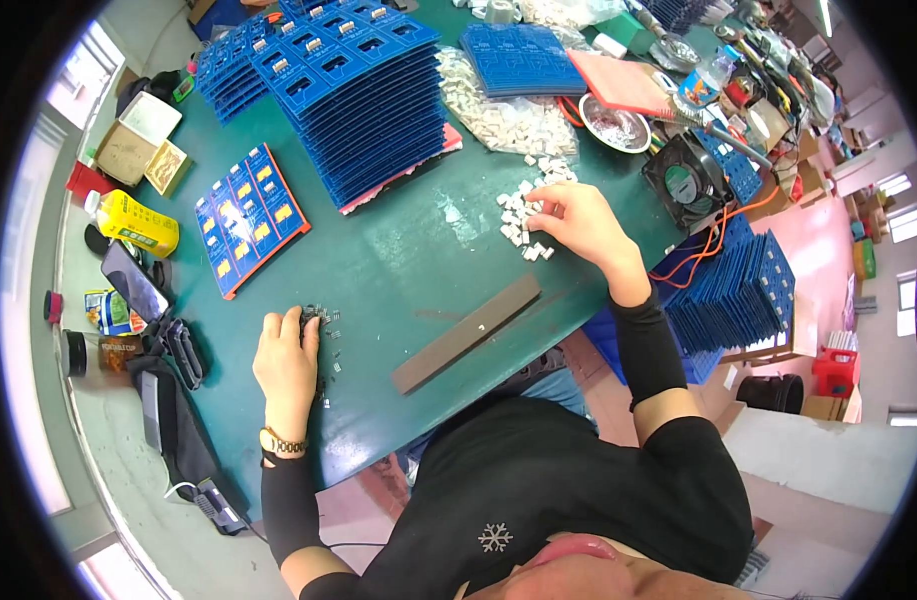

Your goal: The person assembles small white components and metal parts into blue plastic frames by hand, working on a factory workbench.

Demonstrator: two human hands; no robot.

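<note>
Nearest, the left hand lies palm down on the green surface, fingers together over a scatter of small dark parts; whether it grips any cannot be told. Just right of it lies a dark flat strip, set diagonally. Farther out, the right hand rests with its fingertips curled together on a cluster of small white pieces, seemingly pinching some. To the left sits a blue tray with yellow inserts. Beyond stand tall stacks of blue trays, a bag of white pieces, and a black fan.
</note>
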